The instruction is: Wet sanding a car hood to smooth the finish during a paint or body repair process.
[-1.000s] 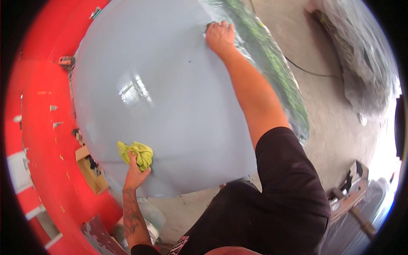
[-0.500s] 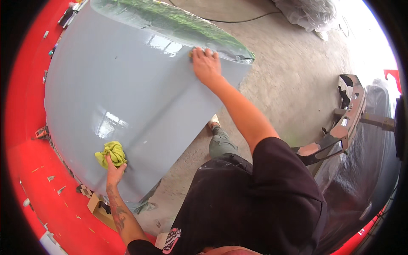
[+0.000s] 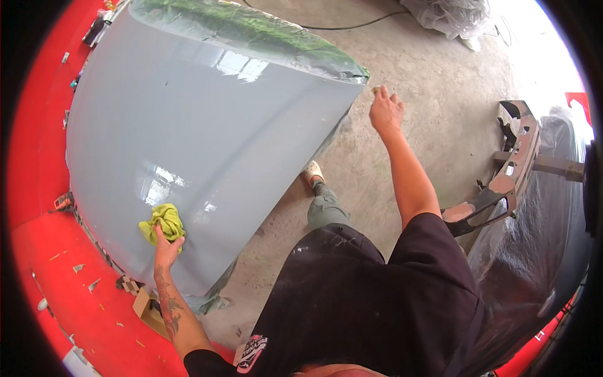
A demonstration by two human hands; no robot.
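Observation:
A large grey-painted car hood (image 3: pixel 207 125) spreads before me, glossy in patches where windows reflect. My left hand (image 3: pixel 167 249) grips a bunched yellow-green cloth (image 3: pixel 166 220) at the hood's near left part. Off the hood's far right corner, over the concrete floor, my right hand (image 3: pixel 387 113) is raised with its fingers bent together. A small yellowish piece (image 3: pixel 375 90) shows at its fingertips, too little of it visible to tell its kind. Green masking under clear plastic film (image 3: pixel 264 38) covers the strip along the hood's far edge.
A partly sanded bumper (image 3: pixel 502 182) rests on a stand arm (image 3: pixel 559 165) at the right, beside a plastic-covered dark body (image 3: pixel 521 257). Crumpled plastic sheeting (image 3: pixel 455 16) and a cable (image 3: pixel 352 27) lie on the far floor. An open cardboard box (image 3: pixel 149 309) sits near my left forearm.
My right hand has left the hood's surface near the film and moved right, past the corner and over the floor. My left hand and the cloth have barely shifted.

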